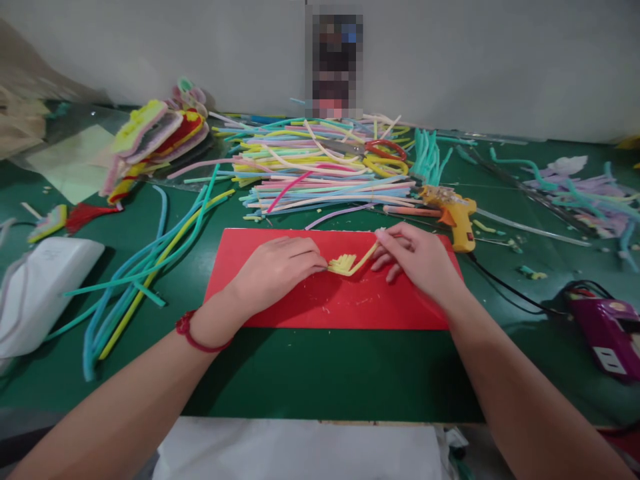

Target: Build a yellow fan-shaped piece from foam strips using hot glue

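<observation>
Over a red mat [400,307], both hands hold one yellow pipe cleaner [364,260] bent into a small stack of zigzag folds [343,263] at its left part. My left hand [283,267] pinches the folded end, its fingertips pressed together at the left side. My right hand [410,250] grips the straight free end between thumb and forefinger, its other fingers curled loosely below. The straight length slants up to the right between the hands. Small pale fibre bits lie on the mat beneath.
A pile of coloured pipe cleaners [320,190] lies behind the mat, with scissors [385,157] on top. A yellow glue gun [457,217] sits at right, its cord running to a purple power strip [603,327]. Loose blue and yellow stems [145,287] and a white device [50,293] are left.
</observation>
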`<state>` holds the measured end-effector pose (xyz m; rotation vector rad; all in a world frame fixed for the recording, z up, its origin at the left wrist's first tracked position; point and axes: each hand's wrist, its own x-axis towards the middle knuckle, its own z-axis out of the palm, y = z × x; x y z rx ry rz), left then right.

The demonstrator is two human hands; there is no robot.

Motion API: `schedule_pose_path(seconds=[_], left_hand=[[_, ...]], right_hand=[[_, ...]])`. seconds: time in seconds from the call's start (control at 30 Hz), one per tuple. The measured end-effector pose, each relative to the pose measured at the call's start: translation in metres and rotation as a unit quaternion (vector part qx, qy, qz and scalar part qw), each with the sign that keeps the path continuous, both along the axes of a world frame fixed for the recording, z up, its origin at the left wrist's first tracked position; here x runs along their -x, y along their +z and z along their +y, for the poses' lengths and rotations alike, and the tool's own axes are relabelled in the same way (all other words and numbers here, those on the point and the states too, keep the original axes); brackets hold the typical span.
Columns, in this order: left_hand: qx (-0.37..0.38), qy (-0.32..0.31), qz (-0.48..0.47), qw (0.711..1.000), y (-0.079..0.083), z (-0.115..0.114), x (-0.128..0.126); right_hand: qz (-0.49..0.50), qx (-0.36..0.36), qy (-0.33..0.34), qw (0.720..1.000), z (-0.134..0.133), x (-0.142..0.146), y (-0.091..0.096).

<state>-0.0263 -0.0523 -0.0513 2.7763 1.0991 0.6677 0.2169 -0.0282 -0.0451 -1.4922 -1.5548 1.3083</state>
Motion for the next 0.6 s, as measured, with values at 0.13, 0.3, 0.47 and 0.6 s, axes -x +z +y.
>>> schedule_pose_path(seconds=[0.13,0.3,0.47,0.6], left_hand=[[0.035,-0.025,0.040,0.998,0.000,0.002,0.002],[0.083,0.011,0.031,0.996,0.002,0.002,0.001],[0.087,0.040,0.021,0.995,-0.001,-0.001,-0.007],[0.077,0.048,0.022,0.996,-0.004,-0.003,-0.012]], right_hand=[[-0.063,-0.041,0.044,0.996,-0.002,0.001,-0.002],[-0.144,-0.109,0.084,0.980,-0.002,0.001,-0.003],[-0.186,-0.233,0.146,0.943,-0.001,-0.001,-0.006],[-0.197,-0.264,0.177,0.928,0.000,-0.004,-0.008]])
